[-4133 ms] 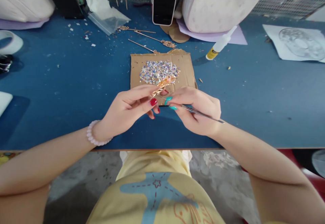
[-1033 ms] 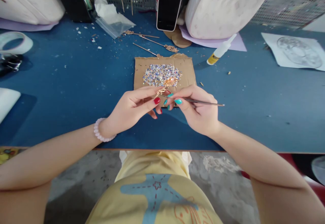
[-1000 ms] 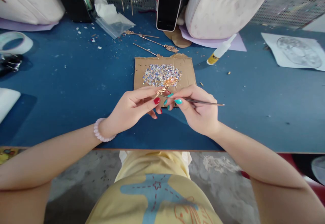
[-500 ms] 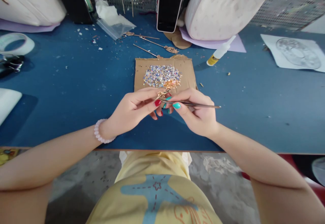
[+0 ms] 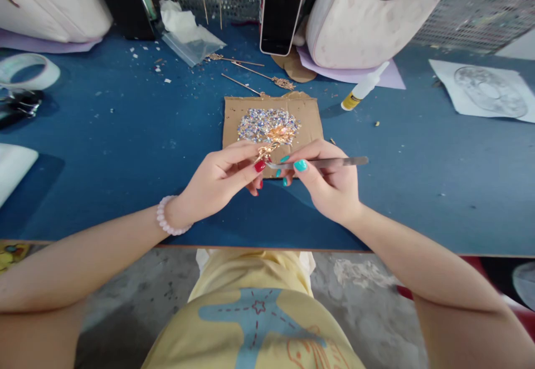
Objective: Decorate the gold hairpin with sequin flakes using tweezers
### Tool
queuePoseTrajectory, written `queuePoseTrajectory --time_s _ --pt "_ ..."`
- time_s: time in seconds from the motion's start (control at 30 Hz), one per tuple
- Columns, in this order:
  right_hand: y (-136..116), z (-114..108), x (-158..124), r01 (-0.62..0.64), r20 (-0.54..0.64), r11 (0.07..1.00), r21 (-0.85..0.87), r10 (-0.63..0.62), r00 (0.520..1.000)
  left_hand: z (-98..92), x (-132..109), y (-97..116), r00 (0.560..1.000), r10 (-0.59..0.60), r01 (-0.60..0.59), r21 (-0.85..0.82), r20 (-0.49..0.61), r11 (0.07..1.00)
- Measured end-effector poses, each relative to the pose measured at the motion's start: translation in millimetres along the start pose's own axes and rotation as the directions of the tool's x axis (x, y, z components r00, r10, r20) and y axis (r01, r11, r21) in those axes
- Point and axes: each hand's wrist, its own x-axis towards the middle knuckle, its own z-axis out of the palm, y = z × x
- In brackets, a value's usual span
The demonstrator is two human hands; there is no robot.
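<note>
Between the thumb and fingers of my left hand [image 5: 225,174] is a gold hairpin [image 5: 267,150] with an openwork head and an orange, petal-like end [image 5: 281,134]. Its shank is mostly hidden by my fingers. My right hand [image 5: 330,185] is closed on metal tweezers [image 5: 334,162], whose tips point left, close to the hairpin and my left thumb. Whether the tips touch it or pinch anything is too small to tell. Just beyond both hands, a heap of small blue, white and multicoloured chips [image 5: 261,122] lies on a cardboard sheet [image 5: 309,121].
More gold hairpins [image 5: 282,82] lie behind the cardboard. A glue bottle [image 5: 363,89] stands tilted at the right, before a pale bag [image 5: 334,29]. A phone [image 5: 282,12] leans at the back. Tape [image 5: 45,73] is at the left; a plastic bag [image 5: 190,43] lies at the back.
The tweezers have turned in my right hand, now showing their broad side, and the fingers have drawn slightly right, away from my left hand. My left hand keeps its hold on the hairpin.
</note>
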Motion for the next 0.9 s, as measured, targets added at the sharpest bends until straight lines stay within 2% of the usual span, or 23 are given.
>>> queuePoseTrajectory --time_s 0.17,0.37,0.7,0.8,0.9 --pt "0.4 1.4 0.5 0.047 -0.016 0.998 -0.041 -0.048 0.999 0.6 -0.4 0.4 1.000 0.006 -0.006 0.016 -0.010 1.000" --pt "0.0 2.8 0.6 -0.019 -0.009 0.998 -0.065 0.018 1.000 -1.6 -1.5 -1.3 1.000 0.014 -0.015 0.061 0.006 0.998" --pt "3.2 4.7 -0.8 -0.092 -0.044 0.996 0.003 0.092 0.995 0.4 -0.5 2.2 1.000 0.020 -0.021 0.068 0.015 0.997" --pt "2.0 2.6 -0.5 -0.043 -0.038 0.998 -0.034 0.042 0.998 0.2 -0.1 2.1 1.000 0.014 -0.015 0.082 0.010 0.997" --pt "-0.2 -1.0 0.2 0.100 -0.012 0.984 -0.145 -0.103 0.995 0.0 0.0 1.1 1.000 0.007 -0.006 0.075 -0.006 0.997"
